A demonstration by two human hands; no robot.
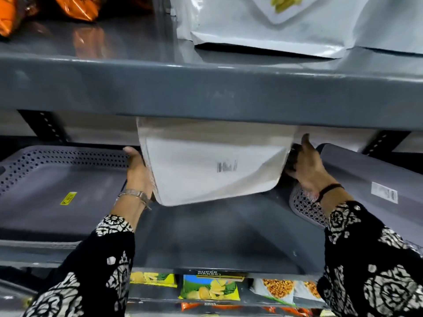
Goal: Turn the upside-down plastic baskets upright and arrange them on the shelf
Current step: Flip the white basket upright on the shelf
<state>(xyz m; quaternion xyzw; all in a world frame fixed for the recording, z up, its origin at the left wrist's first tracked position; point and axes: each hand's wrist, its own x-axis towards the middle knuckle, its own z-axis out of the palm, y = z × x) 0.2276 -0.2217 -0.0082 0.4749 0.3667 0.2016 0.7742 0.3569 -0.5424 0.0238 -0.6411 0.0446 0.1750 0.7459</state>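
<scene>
A white plastic basket [206, 170] hangs tilted above the middle shelf [217, 243], its flat bottom with a barcode sticker facing me and its top hidden behind the upper shelf's edge. My left hand [137, 170] grips its left side. Along its right side my right hand [306, 163] presses with fingers curled around the edge. A grey basket [52, 179] with perforated walls rests upright at the left. At the right a second grey basket [366, 179] lies upside down and tilted, its perforated side partly behind my right wrist.
The upper grey shelf [206, 88] juts out just above the white basket, carrying white bags [286, 26] and orange packets [75, 8]. Snack packets [210, 287] fill the shelf below. A price tag [217, 274] sits on the middle shelf's front edge.
</scene>
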